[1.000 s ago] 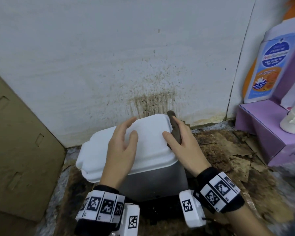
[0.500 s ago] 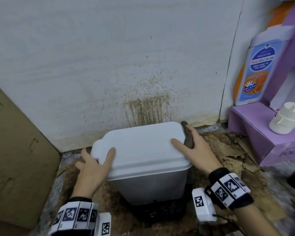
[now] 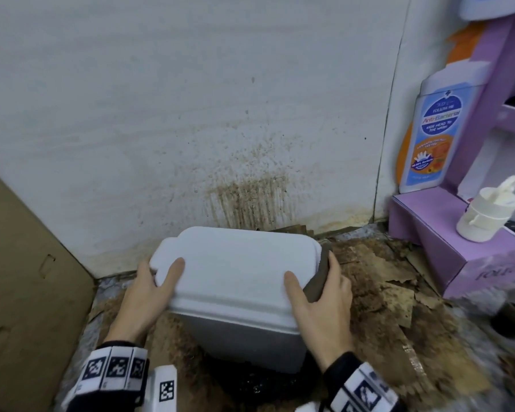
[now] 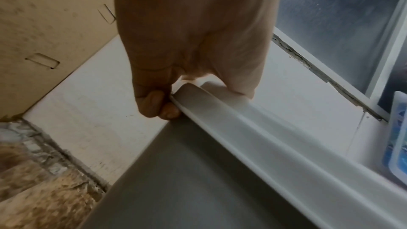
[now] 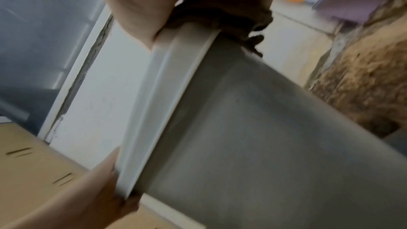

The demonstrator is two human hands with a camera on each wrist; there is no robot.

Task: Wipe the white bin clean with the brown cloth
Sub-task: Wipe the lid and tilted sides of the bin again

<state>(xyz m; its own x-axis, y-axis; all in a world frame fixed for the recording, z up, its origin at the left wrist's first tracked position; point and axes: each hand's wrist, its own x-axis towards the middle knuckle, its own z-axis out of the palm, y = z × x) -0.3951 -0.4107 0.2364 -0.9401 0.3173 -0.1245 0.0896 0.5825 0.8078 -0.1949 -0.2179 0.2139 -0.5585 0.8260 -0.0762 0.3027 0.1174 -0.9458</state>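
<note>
The white bin (image 3: pixel 235 272), white lid over grey body, stands on the floor close to the stained wall. My left hand (image 3: pixel 149 289) grips the lid's left edge, thumb on top and fingers curled under the rim (image 4: pixel 242 128). My right hand (image 3: pixel 327 304) grips the lid's right edge with the thumb on top. It holds the brown cloth (image 3: pixel 318 281) bunched against the bin's right side. In the right wrist view the cloth (image 5: pixel 220 13) sits squeezed between my palm and the rim, and the left hand (image 5: pixel 88 189) shows on the far edge.
A cardboard sheet (image 3: pixel 21 263) leans on the left. A purple box (image 3: pixel 446 248) on the right carries a white bottle (image 3: pixel 485 215) and a wash-bottle cutout (image 3: pixel 428 135). Torn, dirty cardboard (image 3: pixel 384 292) covers the floor around the bin. The wall is right behind it.
My left hand has slid off the lid's top to its left edge and taken hold there. The right hand with the cloth has settled lower on the right edge.
</note>
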